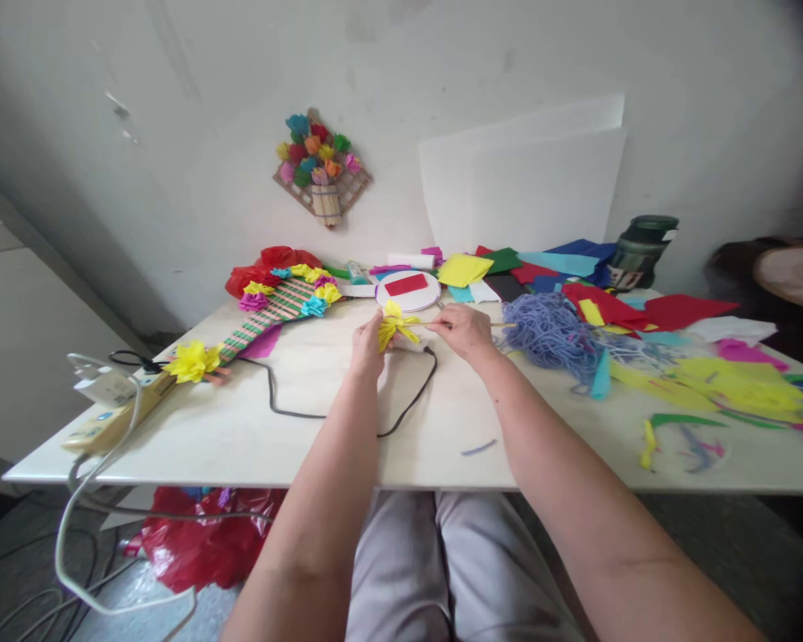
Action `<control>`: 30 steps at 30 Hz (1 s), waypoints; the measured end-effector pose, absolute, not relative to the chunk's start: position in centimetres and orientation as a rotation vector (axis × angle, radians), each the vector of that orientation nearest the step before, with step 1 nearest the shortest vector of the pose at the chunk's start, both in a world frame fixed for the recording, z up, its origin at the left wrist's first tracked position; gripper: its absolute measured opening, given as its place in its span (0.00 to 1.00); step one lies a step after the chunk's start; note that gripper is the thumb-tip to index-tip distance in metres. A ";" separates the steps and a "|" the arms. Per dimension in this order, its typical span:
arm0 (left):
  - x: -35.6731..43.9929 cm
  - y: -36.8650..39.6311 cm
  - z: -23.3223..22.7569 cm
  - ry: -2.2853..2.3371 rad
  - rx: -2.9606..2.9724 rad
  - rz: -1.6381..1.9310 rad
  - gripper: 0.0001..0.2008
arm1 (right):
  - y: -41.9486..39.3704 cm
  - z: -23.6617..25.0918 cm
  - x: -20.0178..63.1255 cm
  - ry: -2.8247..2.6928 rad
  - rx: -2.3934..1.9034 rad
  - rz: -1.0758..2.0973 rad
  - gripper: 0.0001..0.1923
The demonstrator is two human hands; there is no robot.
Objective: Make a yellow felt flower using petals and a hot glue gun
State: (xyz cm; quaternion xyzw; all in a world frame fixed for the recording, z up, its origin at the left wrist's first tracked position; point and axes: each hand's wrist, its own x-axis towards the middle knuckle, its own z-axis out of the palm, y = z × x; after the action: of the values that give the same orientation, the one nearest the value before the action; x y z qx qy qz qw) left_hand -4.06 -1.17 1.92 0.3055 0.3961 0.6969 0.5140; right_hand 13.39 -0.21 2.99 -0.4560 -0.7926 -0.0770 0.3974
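Observation:
Over the middle of the table, my left hand (369, 344) is closed on a yellow paper flower (396, 326) with crinkled petals. My right hand (464, 329) pinches a thin wooden stick (505, 325) that runs roughly level. One end of the stick points at the flower; whether it touches the petals I cannot tell. Just behind my hands lies a white round disc (430, 295) with a red rectangle (405, 284) on it. Below the flower rests a white tool (411, 344) with a black cord, partly hidden by my left hand.
A striped craft piece with paper flowers (274, 308) lies left, near a power strip (120, 415). Blue-purple yarn (554, 337), coloured paper sheets (465, 269) and a dark bottle (641, 253) stand or lie right. The black cord (274, 406) crosses the tabletop. A red bag (201, 539) sits below.

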 end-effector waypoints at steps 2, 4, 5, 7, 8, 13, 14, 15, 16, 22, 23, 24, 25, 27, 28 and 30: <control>-4.1 -1.2 2.0 0.955 0.722 1.675 0.14 | -0.3 3.0 13.4 -2.006 -1.153 -0.205 0.07; -4.1 -1.1 2.0 0.946 0.736 1.671 0.14 | -0.2 3.0 13.4 -2.001 -1.148 -0.215 0.08; -4.1 -1.1 1.9 0.944 0.746 1.669 0.14 | -0.2 3.0 13.4 -1.999 -1.145 -0.221 0.08; -4.1 -1.0 1.8 0.944 0.761 1.667 0.14 | -0.2 2.9 13.4 -2.000 -1.139 -0.227 0.08; -4.2 -1.0 1.8 0.944 0.766 1.665 0.13 | -0.2 2.9 13.4 -2.003 -1.139 -0.227 0.08; -4.3 -1.0 1.6 0.923 0.806 1.660 0.13 | -0.2 3.0 13.3 -2.008 -1.155 -0.209 0.08; -4.3 -1.0 1.6 0.918 0.812 1.658 0.12 | -0.2 3.0 13.3 -2.006 -1.156 -0.206 0.08; -4.3 -1.0 1.6 0.916 0.816 1.655 0.12 | -0.2 3.0 13.3 -2.004 -1.156 -0.203 0.08; -4.3 -1.0 1.6 0.914 0.820 1.651 0.12 | -0.2 2.9 13.2 -2.002 -1.155 -0.201 0.08; -4.3 -0.9 1.5 0.925 0.816 1.657 0.12 | -0.1 2.7 13.2 -1.993 -1.139 -0.221 0.08; -4.3 -0.9 1.5 0.928 0.810 1.659 0.12 | -0.1 2.7 13.2 -1.990 -1.136 -0.226 0.08; -4.3 -0.9 1.5 0.927 0.806 1.660 0.12 | -0.1 2.7 13.2 -1.986 -1.132 -0.231 0.08; -4.3 -1.0 1.5 0.922 0.806 1.660 0.12 | -0.1 2.7 13.2 -1.983 -1.128 -0.235 0.08; -4.3 -1.0 1.6 0.911 0.804 1.666 0.12 | -0.1 2.7 13.2 -1.977 -1.125 -0.240 0.08; -4.2 -1.1 1.7 0.909 0.799 1.670 0.12 | -0.1 2.7 13.2 -1.975 -1.125 -0.241 0.08; -4.2 -1.2 1.8 0.911 0.781 1.678 0.12 | 0.0 2.7 13.2 -1.973 -1.130 -0.241 0.08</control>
State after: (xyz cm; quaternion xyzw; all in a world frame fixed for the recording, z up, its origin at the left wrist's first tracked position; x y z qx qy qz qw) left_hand -4.21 -1.16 1.78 0.3249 0.3788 0.6979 0.5137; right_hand 13.19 -0.05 2.66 -0.4498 -0.7852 -0.0958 0.4146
